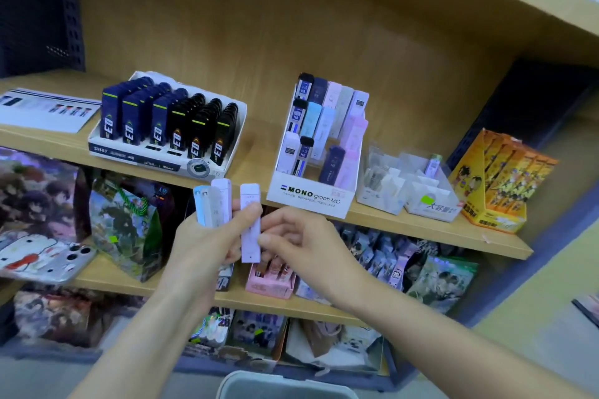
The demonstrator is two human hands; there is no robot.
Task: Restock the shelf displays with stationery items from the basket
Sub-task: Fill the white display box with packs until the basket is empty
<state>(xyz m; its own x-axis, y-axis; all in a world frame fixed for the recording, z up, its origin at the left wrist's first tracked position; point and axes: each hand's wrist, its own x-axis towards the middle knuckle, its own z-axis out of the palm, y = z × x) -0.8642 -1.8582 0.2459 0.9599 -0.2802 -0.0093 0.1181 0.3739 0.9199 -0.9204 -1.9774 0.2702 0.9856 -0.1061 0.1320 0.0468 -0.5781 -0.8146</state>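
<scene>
Left hand (207, 236): clenched round a small fan of pastel lead cases (212, 204), blue, white and lilac, their tops sticking up above the fingers.
Right hand (301, 243): its fingers (269, 238) pinch the side of one lilac lead case (250, 223), held upright, and the left thumb touches the same case.
Where the stock is: both hands hover in front of the shelf edge (421, 223), just at 7 o'clock of the white MONO display box (311, 194).
Basket (285, 385): only its pale rim shows at 6 o'clock, below the arms; its contents are hidden.
Risk, dropping: the single case is shared between two hands, so a loose handover could let it slip towards the lower shelves or the floor.
Risk, spilling the fan: the left hand grips several smooth cases at once, and loosening it to pass one may free the rest.
Risk, knocking the display: the MONO box is light card with cases leaning in tiers, so a push while slotting could tip them.
Risk, wrong slot: the colours are close and the labels too blurred to read.
At 10 o'clock: a tray of dark blue and black lead cases (168, 123).
At 2 o'clock: a clear organiser (408, 188), then an orange display box (499, 178).
In the way: nothing stands between the hands and the MONO box.
</scene>
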